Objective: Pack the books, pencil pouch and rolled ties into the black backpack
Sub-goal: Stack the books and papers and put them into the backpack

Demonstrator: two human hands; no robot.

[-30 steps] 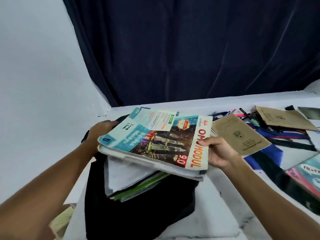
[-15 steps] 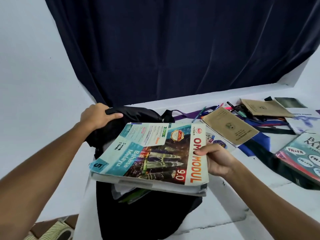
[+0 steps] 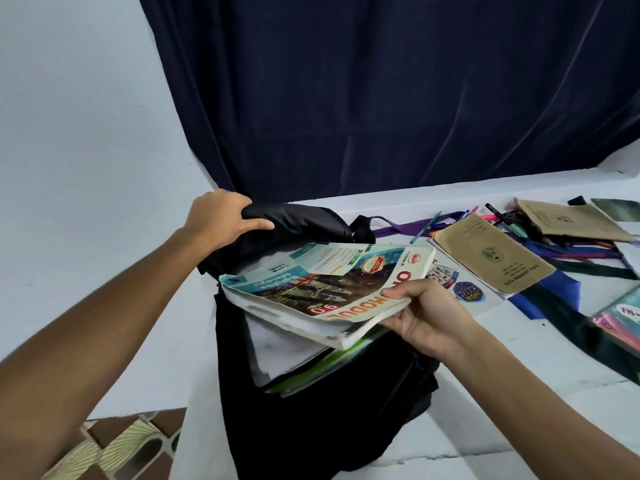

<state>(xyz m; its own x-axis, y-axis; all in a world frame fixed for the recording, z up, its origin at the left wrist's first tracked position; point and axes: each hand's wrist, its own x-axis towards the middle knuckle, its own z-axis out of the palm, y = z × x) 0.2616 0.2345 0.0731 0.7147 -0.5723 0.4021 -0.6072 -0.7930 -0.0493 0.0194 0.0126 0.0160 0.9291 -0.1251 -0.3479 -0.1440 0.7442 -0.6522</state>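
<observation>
Left hand (image 3: pixel 221 220) has moved off the books (image 3: pixel 322 289) and now grips the backpack (image 3: pixel 298 223) flap, lifting it. Right hand (image 3: pixel 426 317) holds the book stack alone, tilted at the opening. Insertion appears imminent; more books remain on the worktop (image 3: pixel 519 393).

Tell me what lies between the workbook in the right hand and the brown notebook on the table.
In the head view, a white sheet with a "WOW" sticker lies flat between the workbook and the brown notebook, partly tucked under the notebook.
</observation>
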